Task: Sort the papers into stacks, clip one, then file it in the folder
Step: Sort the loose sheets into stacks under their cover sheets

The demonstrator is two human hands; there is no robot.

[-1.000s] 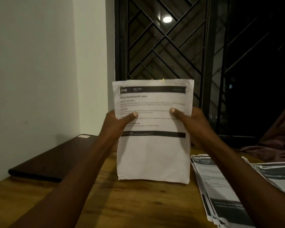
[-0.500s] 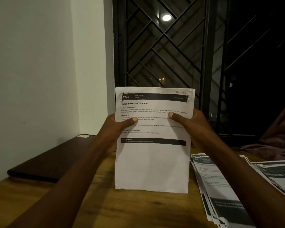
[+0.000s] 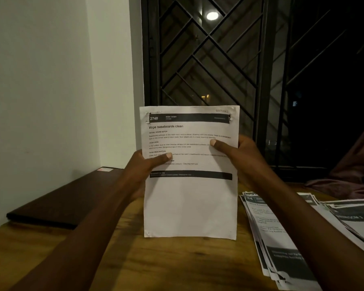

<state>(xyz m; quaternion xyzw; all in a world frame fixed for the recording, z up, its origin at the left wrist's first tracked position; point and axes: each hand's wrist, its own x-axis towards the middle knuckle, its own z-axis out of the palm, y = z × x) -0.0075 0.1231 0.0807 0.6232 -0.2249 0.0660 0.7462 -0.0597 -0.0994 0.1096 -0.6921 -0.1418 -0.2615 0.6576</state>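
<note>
The papers [image 3: 189, 206] you hold are a thin sheaf standing upright at the middle of your view, printed face toward you, with the bottom edge at or just above the table [image 3: 156, 265]; which of the two cannot be told. At the sheaf's 9 o'clock edge your left hand [image 3: 143, 164] pinches it, thumb [image 3: 166, 156] laid flat across the text and the other fingers hidden behind. At the 3 o'clock edge your right hand [image 3: 240, 152] pinches it the same way, a little higher, and again only its thumb shows. Expect the sheets to be light, limp and slick against each other. They will likely sag or fan out if you hold one corner, so keep a side grip on both long edges and square them against the wood before you clip. The top corners look slightly torn, so clip clear of them. The wooden table is smooth and brown. At 9 o'clock on it, against the pale wall [image 3: 40, 80], lies a dark flat case [image 3: 67, 198]; whether it is the folder cannot be told. At 4 o'clock a loosely fanned stack [image 3: 267, 227] lies just beside the sheaf, and a second stack [image 3: 349, 215] overlaps the frame edge at 3 o'clock. Behind, from 12 to 2 o'clock, a black window grille [image 3: 208, 59] stands over dark glass with a lamp reflection [image 3: 212, 16] in it, and a dark red cloth [image 3: 355, 164] hangs at the far right. The light is dim.
</note>
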